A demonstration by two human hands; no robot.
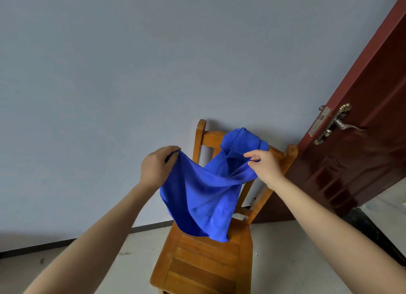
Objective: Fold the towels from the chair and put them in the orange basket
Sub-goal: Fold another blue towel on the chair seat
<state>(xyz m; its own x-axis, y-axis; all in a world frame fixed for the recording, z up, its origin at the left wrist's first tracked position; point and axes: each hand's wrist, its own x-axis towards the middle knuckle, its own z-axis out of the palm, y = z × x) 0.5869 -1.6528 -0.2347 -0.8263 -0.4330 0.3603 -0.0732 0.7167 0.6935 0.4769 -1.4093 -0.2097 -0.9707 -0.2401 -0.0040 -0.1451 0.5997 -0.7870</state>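
Because a towel folds cleanly only once it hangs flat, we read the grip as a spreading one. The left hand [157,167] has its fingers curled over 1 upper corner of the blue towel [204,197], and the right hand [267,167] pinches the top edge between thumb and fingers further along. The 2 hands are held well apart and at about the same height, in front of the backrest of the wooden chair [206,263]. We judge this is meant to pull the upper edge taut and let the cloth's weight draw out the creases. That is not yet done: the edge sags in a deep dip between the hands.

The towel is in the air above the chair, its lowest tip touching or just over the rear of the seat; we cannot tell which. It is a vivid, plain blue, soft and matte, falling in long diagonal folds, twisted rather than flat. Behind the right hand a blue bunch [241,140] of the same cloth sits over the top rail of the backrest. Whether it is the far end of this towel or a 2nd one we cannot tell. The orange basket is not in view.
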